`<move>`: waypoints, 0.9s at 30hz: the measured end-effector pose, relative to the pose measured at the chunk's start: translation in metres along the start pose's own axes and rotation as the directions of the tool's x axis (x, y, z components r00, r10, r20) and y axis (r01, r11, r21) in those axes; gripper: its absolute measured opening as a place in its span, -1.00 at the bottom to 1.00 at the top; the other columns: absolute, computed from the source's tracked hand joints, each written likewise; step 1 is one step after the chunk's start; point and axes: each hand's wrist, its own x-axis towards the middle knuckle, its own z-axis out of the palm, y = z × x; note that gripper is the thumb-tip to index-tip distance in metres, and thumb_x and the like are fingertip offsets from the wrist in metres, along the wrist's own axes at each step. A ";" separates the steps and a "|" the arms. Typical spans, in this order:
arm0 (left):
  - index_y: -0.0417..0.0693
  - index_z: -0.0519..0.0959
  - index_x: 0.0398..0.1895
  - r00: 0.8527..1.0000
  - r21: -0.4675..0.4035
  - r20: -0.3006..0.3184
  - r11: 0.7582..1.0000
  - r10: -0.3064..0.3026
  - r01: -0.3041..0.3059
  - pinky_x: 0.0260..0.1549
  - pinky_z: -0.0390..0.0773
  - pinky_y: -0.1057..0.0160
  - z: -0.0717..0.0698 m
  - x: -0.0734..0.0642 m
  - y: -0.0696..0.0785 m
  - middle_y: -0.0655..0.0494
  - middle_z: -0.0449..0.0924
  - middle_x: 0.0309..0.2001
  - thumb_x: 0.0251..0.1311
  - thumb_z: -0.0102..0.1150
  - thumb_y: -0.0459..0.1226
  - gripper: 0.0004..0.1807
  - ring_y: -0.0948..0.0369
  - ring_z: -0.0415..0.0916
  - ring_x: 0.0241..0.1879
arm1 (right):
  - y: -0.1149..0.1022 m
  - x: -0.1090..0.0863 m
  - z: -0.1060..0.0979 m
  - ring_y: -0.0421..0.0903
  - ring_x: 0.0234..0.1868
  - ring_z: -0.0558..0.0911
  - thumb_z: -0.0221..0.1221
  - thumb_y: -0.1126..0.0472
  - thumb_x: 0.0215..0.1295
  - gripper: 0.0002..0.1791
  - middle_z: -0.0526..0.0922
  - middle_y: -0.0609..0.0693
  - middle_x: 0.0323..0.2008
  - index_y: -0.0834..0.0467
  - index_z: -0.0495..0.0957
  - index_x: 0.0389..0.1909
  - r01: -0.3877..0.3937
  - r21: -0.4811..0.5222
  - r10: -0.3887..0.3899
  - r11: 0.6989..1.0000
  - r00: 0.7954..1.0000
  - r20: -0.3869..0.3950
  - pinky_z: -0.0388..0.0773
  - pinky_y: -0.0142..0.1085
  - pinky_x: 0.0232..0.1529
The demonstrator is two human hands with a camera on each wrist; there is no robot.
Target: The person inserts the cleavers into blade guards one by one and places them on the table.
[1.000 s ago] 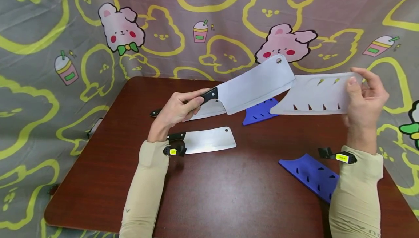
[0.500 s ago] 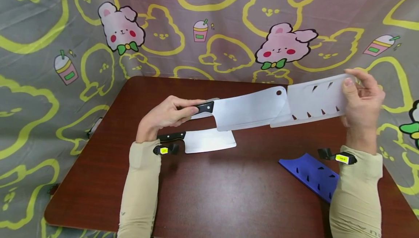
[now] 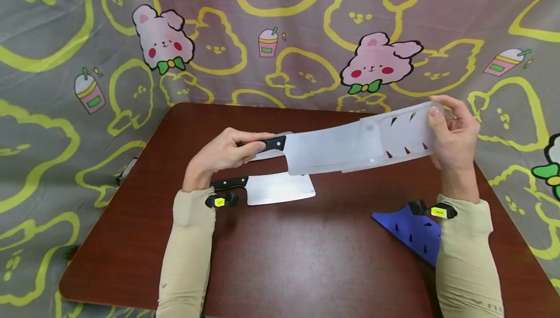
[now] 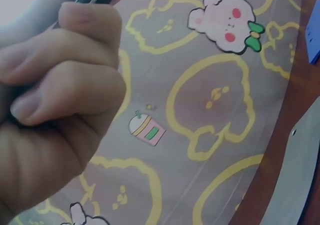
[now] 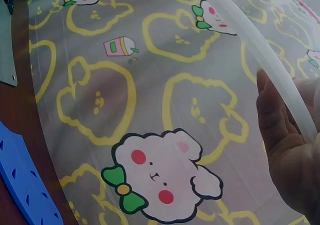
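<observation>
My left hand (image 3: pixel 225 152) grips the black handle of a cleaver (image 3: pixel 319 148), held up over the table with its blade pointing right. The blade's tip end sits inside a translucent white blade guard (image 3: pixel 407 135) with small slots; its hanging hole shows faintly through the plastic. My right hand (image 3: pixel 455 135) pinches the guard's far end, thumb on the near face. In the left wrist view, the fingers (image 4: pixel 75 85) curl around the dark handle. From the right wrist, the guard's edge (image 5: pixel 270 60) runs up from the hand (image 5: pixel 290 150).
A second cleaver (image 3: pixel 280 189) lies on the brown table (image 3: pixel 323 259), and another blade (image 3: pixel 273 153) lies behind the left hand. A blue blade guard (image 3: pixel 407 233) rests at the right, partly under the right forearm. A patterned curtain (image 3: pixel 306 31) hangs behind the table.
The cleaver tilted down nearly level, its tip lining up with the white guard. My right hand then moved left, sliding the guard over the blade's end.
</observation>
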 end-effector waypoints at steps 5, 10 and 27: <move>0.08 0.52 0.13 1.000 0.019 -0.032 1.000 -0.002 0.002 -0.75 0.10 0.30 0.006 0.002 0.016 0.13 0.12 -0.72 0.30 0.04 -0.23 -0.66 0.23 -0.01 -0.78 | 0.001 -0.001 0.000 -0.10 -0.55 0.63 0.11 0.51 0.16 -0.67 0.61 0.16 -0.55 0.51 0.42 -0.02 0.004 0.019 -0.003 1.000 0.998 -0.057 0.53 -0.38 -0.58; 0.02 0.54 0.09 0.998 0.057 -0.067 0.998 0.013 -0.009 -0.74 0.13 0.31 0.008 -0.001 0.029 0.14 0.13 -0.73 0.29 0.05 -0.24 -0.68 0.24 0.02 -0.78 | 0.000 -0.002 0.004 -0.10 -0.55 0.64 0.13 0.53 0.10 -0.63 0.62 0.17 -0.52 0.50 0.42 -0.02 0.011 -0.002 -0.011 1.000 0.999 -0.041 0.53 -0.40 -0.61; 0.09 0.54 0.09 0.994 0.072 -0.100 0.997 0.041 -0.034 -0.58 0.24 0.30 0.040 0.021 0.035 0.11 0.21 -0.74 0.30 0.04 -0.21 -0.69 0.20 0.16 -0.73 | 0.012 -0.025 0.052 -0.08 -0.42 0.63 0.15 0.49 0.12 -0.56 0.56 0.18 -0.33 0.44 0.35 0.06 -0.076 -0.100 0.084 0.992 0.993 0.086 0.59 -0.37 -0.50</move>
